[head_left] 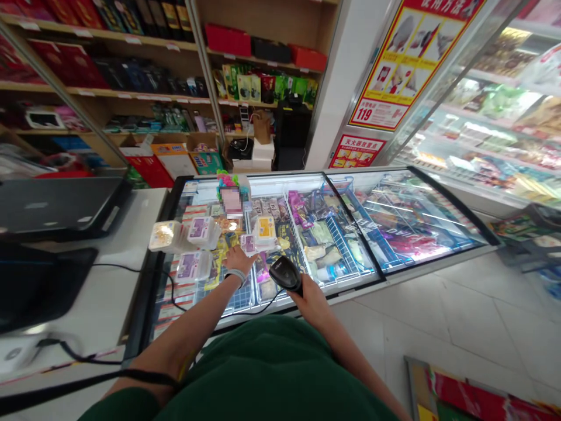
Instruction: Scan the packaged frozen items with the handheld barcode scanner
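Brightly lit, wide-angle indoor view. White streaks of reflected light cross the glass freezer lid (438, 204) right of centre. The display case (482, 137) at upper right glows, washed out and blurred; the wooden shelves (105, 34) at upper left are dimmer, stretched and slanting.

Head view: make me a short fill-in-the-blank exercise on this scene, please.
1. The right hand holds a black barcode ____.
2. The left hand is over a chest freezer with a see-through ____ top.
3. The person's shirt is dark ____.
4. The upper poster's large number is ____.

Missing: scanner; glass; green; 119.
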A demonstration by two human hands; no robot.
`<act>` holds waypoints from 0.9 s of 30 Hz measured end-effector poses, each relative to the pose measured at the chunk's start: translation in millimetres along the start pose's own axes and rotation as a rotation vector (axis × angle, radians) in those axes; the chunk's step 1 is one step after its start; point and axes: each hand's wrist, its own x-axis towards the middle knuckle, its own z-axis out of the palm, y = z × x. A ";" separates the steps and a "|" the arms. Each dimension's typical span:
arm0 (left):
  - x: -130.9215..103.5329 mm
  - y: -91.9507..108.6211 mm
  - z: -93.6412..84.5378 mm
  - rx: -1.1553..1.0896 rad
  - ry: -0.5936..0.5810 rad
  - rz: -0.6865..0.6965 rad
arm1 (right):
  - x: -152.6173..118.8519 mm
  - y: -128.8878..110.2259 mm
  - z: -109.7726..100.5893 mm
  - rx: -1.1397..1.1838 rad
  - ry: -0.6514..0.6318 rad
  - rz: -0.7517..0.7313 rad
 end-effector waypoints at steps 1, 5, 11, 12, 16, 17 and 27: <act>0.9 -0.4 0.6 0.001 0.002 0.000 | -0.1 -0.1 0.2 -0.004 -0.001 0.003; 0.3 -10.4 -2.1 -0.010 0.015 0.011 | 1.4 -0.4 1.8 -0.034 -0.011 0.008; -15.7 -44.1 -11.2 -0.034 0.025 0.037 | 6.0 -0.8 3.7 -0.032 -0.024 -0.001; -19.4 -49.5 -12.6 -0.040 0.028 0.045 | 6.8 -1.4 4.0 -0.036 -0.030 -0.003; -33.2 -66.5 -17.5 -0.075 0.058 0.105 | 10.5 -3.9 6.2 -0.052 -0.052 -0.037; -36.3 -69.8 -18.8 -0.087 0.065 0.131 | 11.6 -4.3 7.2 -0.057 -0.058 -0.043; -63.6 -84.0 -50.2 -0.177 0.196 0.275 | 18.4 -8.4 13.5 -0.105 -0.097 -0.099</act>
